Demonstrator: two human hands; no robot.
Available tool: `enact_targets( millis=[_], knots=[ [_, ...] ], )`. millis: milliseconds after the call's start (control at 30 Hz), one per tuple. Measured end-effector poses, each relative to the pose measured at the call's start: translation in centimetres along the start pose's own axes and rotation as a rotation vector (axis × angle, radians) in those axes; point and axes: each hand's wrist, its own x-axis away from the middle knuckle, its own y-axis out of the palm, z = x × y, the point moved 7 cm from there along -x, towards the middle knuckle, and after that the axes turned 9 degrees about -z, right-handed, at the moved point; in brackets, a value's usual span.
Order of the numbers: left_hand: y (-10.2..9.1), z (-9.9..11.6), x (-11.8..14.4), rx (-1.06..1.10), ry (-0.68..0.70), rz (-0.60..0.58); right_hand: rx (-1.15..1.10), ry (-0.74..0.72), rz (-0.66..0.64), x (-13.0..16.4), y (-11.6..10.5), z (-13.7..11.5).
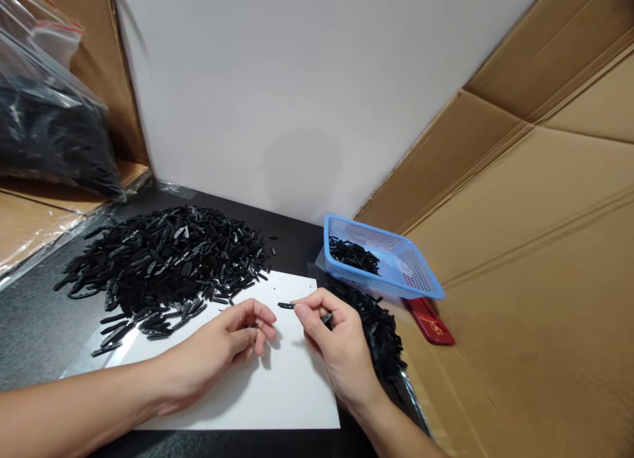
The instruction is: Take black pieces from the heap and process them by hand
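Note:
My right hand (337, 342) pinches a small flat black strip (286, 306) between thumb and fingertips, with its end pointing left. Another dark piece (327, 318) shows within its curled fingers. Facing it, my left hand (240, 332) is half curled above the white sheet (292, 392), and a bit of black strip (251, 325) peeks out between its fingers; the rest of that piece is hidden. To the left spreads a large pile of similar black strips (168, 260), partly over the sheet's edge.
A blue basket (396, 287) with some black strips inside stands at the back right. Another heap of strips (381, 332) lies beside my right hand. A red object (432, 322) is near the basket. At left sits a clear bag (54, 127) with dark contents. Cardboard walls (535, 246) flank the table.

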Motion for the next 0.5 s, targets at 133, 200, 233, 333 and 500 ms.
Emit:
enact_targets(
  millis=[133, 200, 233, 333, 500],
  knots=[
    [-0.1, 0.7, -0.1, -0.052, 0.038, -0.01, 0.049, -0.035, -0.004, 0.0, -0.1, -0.4],
    [-0.2, 1.1, 0.1, -0.119, 0.06, -0.001, 0.05, -0.039, -0.023, 0.0, 0.1, -0.4],
    [-0.2, 1.3, 0.2, -0.154, 0.072, -0.001, 0.041, -0.034, -0.034, 0.1, 0.3, -0.4],
    [0.2, 1.8, 0.4, -0.211, 0.089, -0.028, -0.111, 0.054, -0.083, 0.2, 1.2, 0.2],
    [0.9, 1.7, 0.4, -0.104, 0.059, -0.08, -0.597, 0.314, -0.211, 0.8, 3.5, 1.7]
  ],
)
